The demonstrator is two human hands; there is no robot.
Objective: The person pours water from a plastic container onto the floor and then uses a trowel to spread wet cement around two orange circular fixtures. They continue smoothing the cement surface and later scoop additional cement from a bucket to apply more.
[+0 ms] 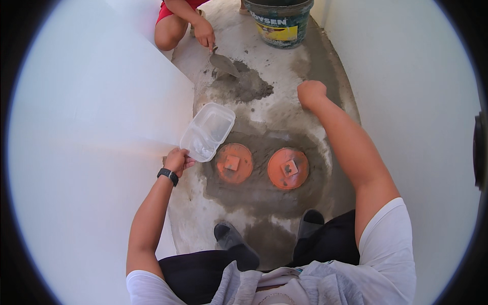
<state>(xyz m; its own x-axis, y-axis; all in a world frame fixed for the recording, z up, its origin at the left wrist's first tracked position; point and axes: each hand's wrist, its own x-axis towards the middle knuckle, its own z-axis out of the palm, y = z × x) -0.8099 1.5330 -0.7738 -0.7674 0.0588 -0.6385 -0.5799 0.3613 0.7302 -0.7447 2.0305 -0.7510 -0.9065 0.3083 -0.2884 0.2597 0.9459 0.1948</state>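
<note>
My left hand [178, 161], a dark watch on its wrist, grips the near corner of a clear plastic food container [207, 133] with a divider inside. The container is tilted beside two round orange caps [235, 163] [288, 168] with square raised centres, set in wet grey cement [254, 195]. My right hand [311, 94] is closed in a fist farther out, over the floor to the right of a mortar pile [246, 84]. Whatever its fingers hold, if anything, is hidden. Another person's hand [205, 34] holds a pointed trowel [223, 64] at that pile.
A dark bucket [284, 30] with a yellow label stands at the far right. The other person crouches at the far left in red shorts [165, 11]. White walls [101, 101] [406, 76] close in both sides. My slippered feet [231, 236] stand just before the caps.
</note>
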